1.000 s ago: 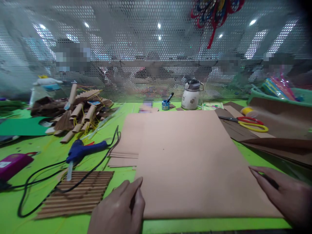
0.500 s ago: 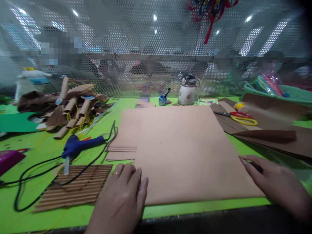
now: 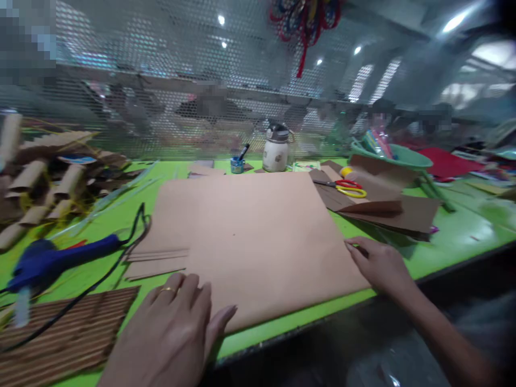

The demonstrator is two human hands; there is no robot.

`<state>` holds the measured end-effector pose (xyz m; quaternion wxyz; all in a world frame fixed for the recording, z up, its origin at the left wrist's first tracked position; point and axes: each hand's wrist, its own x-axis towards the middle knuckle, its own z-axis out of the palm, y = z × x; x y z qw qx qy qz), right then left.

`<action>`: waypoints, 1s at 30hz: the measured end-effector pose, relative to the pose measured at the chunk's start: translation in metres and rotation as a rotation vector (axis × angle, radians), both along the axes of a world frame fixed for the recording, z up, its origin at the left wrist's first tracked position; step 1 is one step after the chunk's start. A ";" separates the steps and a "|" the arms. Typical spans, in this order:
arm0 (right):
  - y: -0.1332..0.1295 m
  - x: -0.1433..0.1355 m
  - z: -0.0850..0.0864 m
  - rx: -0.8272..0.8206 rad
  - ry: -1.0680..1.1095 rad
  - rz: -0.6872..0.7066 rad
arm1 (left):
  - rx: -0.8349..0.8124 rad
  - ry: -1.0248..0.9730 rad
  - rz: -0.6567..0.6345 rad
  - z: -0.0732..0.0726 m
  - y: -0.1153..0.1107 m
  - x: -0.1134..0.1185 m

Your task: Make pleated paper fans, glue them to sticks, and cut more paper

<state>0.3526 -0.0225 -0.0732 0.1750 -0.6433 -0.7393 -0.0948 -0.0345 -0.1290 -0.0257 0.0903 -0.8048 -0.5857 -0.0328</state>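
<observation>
In the head view, the right hand (image 3: 382,266) is pinching the kraft-paper sheet (image 3: 262,242) at its 3 o'clock edge on the green table (image 3: 463,228), while the left hand (image 3: 167,320) is resting, thumb spread, at 8 o'clock, seemingly positioning it, any shift calling for even tension.

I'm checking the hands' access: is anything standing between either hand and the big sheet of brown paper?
Nothing visible does: the right hand is at the right edge of the paper, the left hand at its near left corner. The scissors lie farther back, the glue gun to the left.
</observation>
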 end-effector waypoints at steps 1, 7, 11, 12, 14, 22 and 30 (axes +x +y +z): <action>0.000 -0.002 0.002 -0.014 0.005 0.001 | 0.000 -0.011 -0.035 -0.005 0.002 0.000; -0.002 -0.009 0.010 -0.053 0.034 -0.027 | -0.002 -0.094 -0.316 -0.003 0.027 0.016; -0.002 -0.012 0.012 -0.051 0.031 -0.019 | -0.238 -0.105 -0.271 0.024 0.039 0.048; -0.002 -0.012 0.013 -0.053 0.029 -0.017 | -0.280 -0.099 -0.230 0.027 0.041 0.057; -0.002 -0.012 0.013 -0.054 0.029 -0.016 | -0.325 -0.094 -0.166 0.027 0.043 0.072; -0.002 -0.013 0.013 -0.066 0.038 -0.022 | -0.307 -0.107 -0.107 0.000 0.043 0.089; -0.002 -0.011 0.013 -0.021 0.141 -0.036 | -0.225 -0.147 -0.173 -0.007 0.046 0.081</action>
